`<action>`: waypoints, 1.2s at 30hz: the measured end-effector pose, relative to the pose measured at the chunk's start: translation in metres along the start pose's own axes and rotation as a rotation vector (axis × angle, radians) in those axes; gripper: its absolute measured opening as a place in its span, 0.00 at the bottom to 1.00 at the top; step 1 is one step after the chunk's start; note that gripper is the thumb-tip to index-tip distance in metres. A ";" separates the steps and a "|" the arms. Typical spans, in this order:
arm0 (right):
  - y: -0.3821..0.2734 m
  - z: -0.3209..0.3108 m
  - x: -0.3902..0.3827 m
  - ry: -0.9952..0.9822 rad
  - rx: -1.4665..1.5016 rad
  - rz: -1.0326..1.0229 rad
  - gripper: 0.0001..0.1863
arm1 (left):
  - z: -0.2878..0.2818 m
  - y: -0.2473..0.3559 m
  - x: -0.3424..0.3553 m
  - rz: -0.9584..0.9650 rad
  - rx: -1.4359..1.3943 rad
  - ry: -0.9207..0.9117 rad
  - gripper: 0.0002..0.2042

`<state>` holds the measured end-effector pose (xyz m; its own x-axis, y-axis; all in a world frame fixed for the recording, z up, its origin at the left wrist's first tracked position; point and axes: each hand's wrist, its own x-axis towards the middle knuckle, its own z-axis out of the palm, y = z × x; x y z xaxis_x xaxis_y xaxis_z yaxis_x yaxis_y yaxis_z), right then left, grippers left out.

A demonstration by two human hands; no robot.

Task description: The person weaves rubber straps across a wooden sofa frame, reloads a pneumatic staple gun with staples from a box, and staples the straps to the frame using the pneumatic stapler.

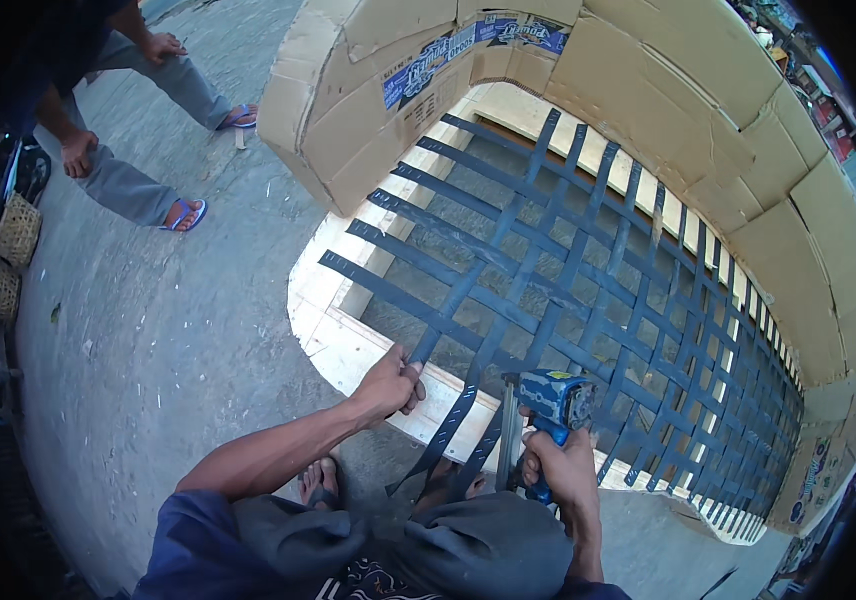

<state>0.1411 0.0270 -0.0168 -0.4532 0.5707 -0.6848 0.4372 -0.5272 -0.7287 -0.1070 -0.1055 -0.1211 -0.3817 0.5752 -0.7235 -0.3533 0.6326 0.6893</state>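
My left hand (pixel 388 386) pinches a dark webbing strap (pixel 430 343) at the near edge of a light wooden sofa frame (pixel 350 352). My right hand (pixel 565 466) is wrapped round the grip of a blue staple gun (pixel 556 396), held over the near rail to the right of my left hand. Between the two hands, loose strap ends (pixel 448 432) hang over the near rail. Dark straps (pixel 548 285) cross each other in an open weave over the frame, with staples showing at several ends on the left side.
Brown cardboard (pixel 668 90) lines the tall back and sides of the frame. At the upper left, another person in grey trousers (pixel 128 185) and flip-flops rests their hands on their knees. Woven baskets (pixel 18 230) stand at the far left on the concrete floor (pixel 148 340).
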 end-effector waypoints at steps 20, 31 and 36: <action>-0.014 0.146 0.027 0.111 -0.492 0.018 0.15 | -0.006 -0.125 -0.050 0.413 -0.037 -0.099 0.16; -0.011 0.158 0.022 0.184 -0.321 0.121 0.15 | -0.009 -0.134 -0.051 0.405 -0.144 -0.163 0.19; -0.012 0.162 0.025 0.186 -0.441 0.153 0.16 | -0.012 -0.148 -0.048 0.214 -0.239 -0.331 0.19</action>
<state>-0.0014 -0.0542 -0.0268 -0.2299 0.6316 -0.7405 0.7926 -0.3200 -0.5190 -0.0464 -0.2327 -0.1880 -0.1876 0.8391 -0.5106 -0.4986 0.3665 0.7855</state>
